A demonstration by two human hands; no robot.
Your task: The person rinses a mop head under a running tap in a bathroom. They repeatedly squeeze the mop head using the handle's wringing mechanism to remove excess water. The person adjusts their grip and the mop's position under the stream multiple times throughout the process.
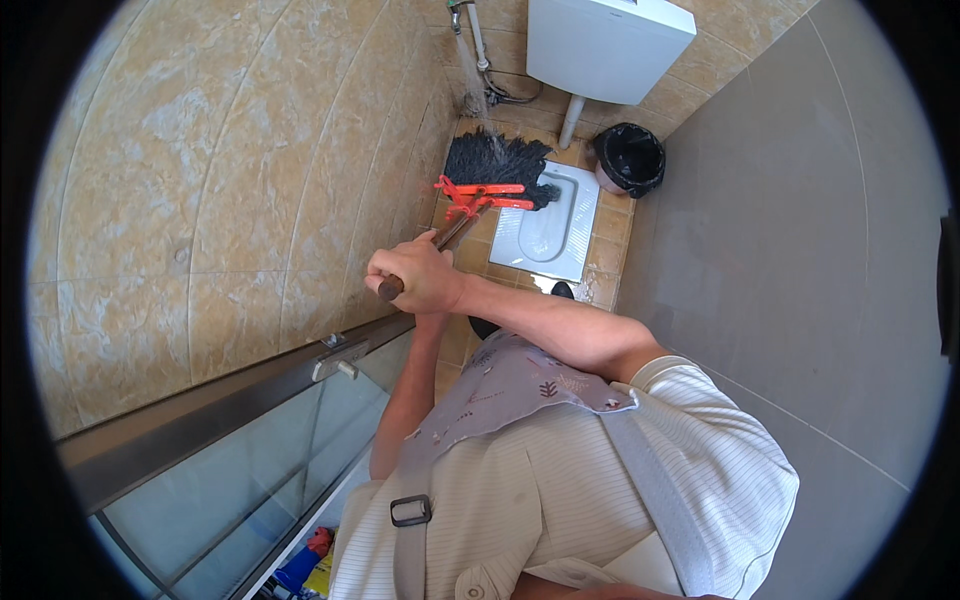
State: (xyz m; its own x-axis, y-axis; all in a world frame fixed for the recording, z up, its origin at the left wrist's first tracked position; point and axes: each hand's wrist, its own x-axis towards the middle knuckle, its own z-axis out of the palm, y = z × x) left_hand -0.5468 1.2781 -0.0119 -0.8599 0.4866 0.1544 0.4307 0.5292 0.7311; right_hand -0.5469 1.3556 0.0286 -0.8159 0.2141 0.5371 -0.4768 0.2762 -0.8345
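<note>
**Me:** Head view, looking down past my chest. My right hand [420, 278] is wrapped round the top end of the mop handle [447, 238], fingers curled shut on the dark wood, thumb side up.

**Mate:** And the left?

**Me:** My left forearm rises straight under it, but the left hand is tucked behind the right one. I can't tell whether those fingers are closed on the handle or just resting below it.

**Mate:** Where's the business end?

**Me:** Ahead and up to the right of my grip. The handle runs on a slant from my fist to the red clamp [480, 196], and the black mop head [497, 162] fans out beyond that, over the near left corner of the white squat toilet pan [548, 232]. So the long axis points away from me, toward the back wall.

**Mate:** Water running?

**Me:** A thin stream falls from the wall tap [457, 10] straight onto the strands. The white cistern [606, 40] hangs above the pan, and a bin lined with a black bag [629, 158] sits just beside the pan on its right.

**Mate:** Which hand's nearer the mop head?

**Me:** The right, as far as I can see. Tan tiled wall [220, 180] is on my left, grey partition [800, 260] on my right, and a glass door with a metal rail [250, 385] by my left elbow.
</note>
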